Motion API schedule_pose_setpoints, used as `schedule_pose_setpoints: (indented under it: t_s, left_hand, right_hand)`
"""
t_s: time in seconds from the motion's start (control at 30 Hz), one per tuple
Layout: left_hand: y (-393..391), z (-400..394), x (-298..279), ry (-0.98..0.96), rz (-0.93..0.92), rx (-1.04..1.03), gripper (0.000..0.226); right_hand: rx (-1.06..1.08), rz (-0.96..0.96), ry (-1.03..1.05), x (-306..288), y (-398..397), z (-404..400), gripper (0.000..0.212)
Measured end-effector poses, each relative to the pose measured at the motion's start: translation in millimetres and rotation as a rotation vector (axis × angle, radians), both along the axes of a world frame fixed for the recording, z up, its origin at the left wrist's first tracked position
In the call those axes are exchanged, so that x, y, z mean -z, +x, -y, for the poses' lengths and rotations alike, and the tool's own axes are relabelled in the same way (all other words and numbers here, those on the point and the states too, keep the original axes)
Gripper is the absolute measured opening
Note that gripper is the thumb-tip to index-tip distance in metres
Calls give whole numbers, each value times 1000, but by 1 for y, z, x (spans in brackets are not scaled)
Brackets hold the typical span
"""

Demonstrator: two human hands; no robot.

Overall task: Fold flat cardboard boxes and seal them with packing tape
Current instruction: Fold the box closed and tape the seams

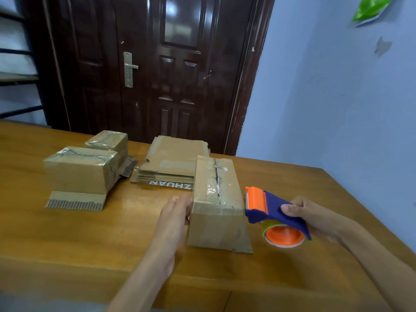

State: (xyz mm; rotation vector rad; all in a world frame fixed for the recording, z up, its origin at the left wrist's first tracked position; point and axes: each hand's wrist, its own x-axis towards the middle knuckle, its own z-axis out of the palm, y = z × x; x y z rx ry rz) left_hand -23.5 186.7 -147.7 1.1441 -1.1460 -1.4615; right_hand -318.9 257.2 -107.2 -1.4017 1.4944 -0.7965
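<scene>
Well beyond the grip, a dark brown panelled door stands shut behind the wooden table, its brass handle plate up and to the left. A pale blue wall rises to the right, bearing a green leaf-shaped piece high up. Far left, dark shelf rails show at the frame's edge.

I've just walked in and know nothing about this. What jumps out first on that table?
The bright blue and orange tape dispenser, gripped in the person's right hand at the right. Just left of it stands a taped cardboard box, with the left hand against its side. Behind lie flat cardboard sheets.
</scene>
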Motion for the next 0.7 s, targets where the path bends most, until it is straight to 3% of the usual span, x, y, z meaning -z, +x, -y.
schedule_pose_setpoints:
  t_s: [0.1,0.27,0.33,0.4,0.47,0.57,0.7]
  left_hand:
    - [-10,-5,11,-92,21,-68,27]
    - [-9,1,36,-158,16,-62,26]
    - [0,10,32,-315,158,-100,4]
    - [11,17,17,-540,262,-120,24]
    - [17,25,-7,-738,298,-40,33]
    - [7,39,-30,-1019,498,231,27]
    - [-13,51,-27,-1157,867,508,39]
  right_hand:
    - [3,62,-9,8,6,-3,46]
    - [59,128,-61,28,2,-7,52]
    - [72,129,-65,30,2,-7,61]
    - [62,126,-77,28,4,-7,57]
    - [44,125,-80,23,8,-8,46]
    - [33,125,-76,21,8,-10,41]
    - [49,102,-53,25,2,-14,55]
